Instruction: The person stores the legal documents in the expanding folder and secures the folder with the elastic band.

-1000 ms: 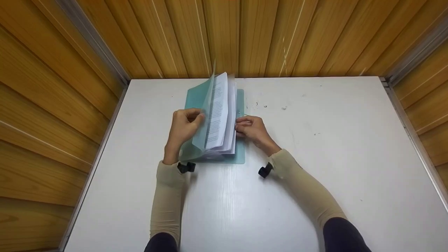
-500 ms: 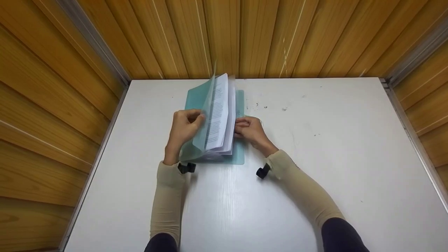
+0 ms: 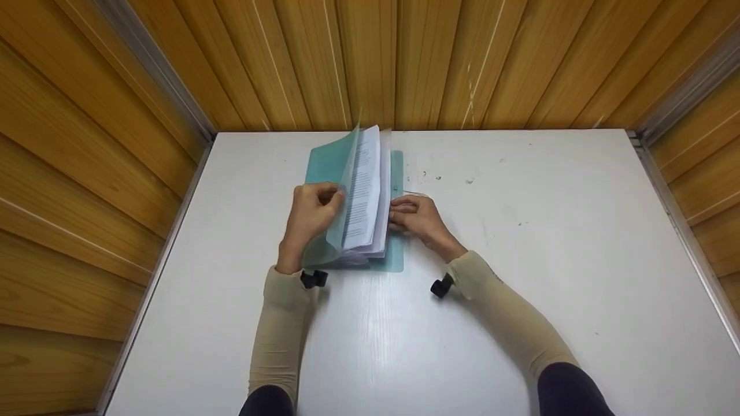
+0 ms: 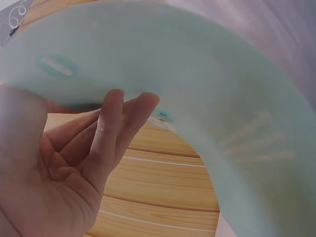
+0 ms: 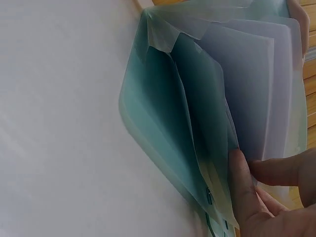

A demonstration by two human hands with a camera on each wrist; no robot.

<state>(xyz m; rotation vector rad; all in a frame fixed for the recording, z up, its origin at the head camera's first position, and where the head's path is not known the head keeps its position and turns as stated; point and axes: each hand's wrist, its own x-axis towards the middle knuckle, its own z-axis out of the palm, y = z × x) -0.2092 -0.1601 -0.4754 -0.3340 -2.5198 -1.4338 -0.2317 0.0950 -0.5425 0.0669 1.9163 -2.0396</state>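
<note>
A translucent green document folder [image 3: 330, 164] lies on the table with its cover raised and white printed papers [image 3: 363, 190] standing inside. My left hand [image 3: 312, 214] pinches the edge of the cover between thumb and index finger. In the left wrist view, the bent cover [image 4: 197, 64] arches over that left hand [image 4: 74, 168], whose other fingers stretch out free. At the folder's right side my right hand [image 3: 422, 219] pinches the edge of the inner sheets. Green inner pockets [image 5: 158, 108] fan apart beside the right hand [image 5: 276, 197] in the right wrist view; some fingertips are hidden behind the sheets.
The white table [image 3: 520, 277] carries small dark marks right of the folder. A thin elastic cord [image 3: 415, 193] shows by the right hand. Wood-panelled walls [image 3: 428, 63] rise behind and on both sides. Small black wrist cameras [image 3: 441, 286] sit on the sleeves.
My left hand has shifted slightly right, tipping the raised cover and papers a little to the right. The right hand stays at the sheets' edge with hardly any movement.
</note>
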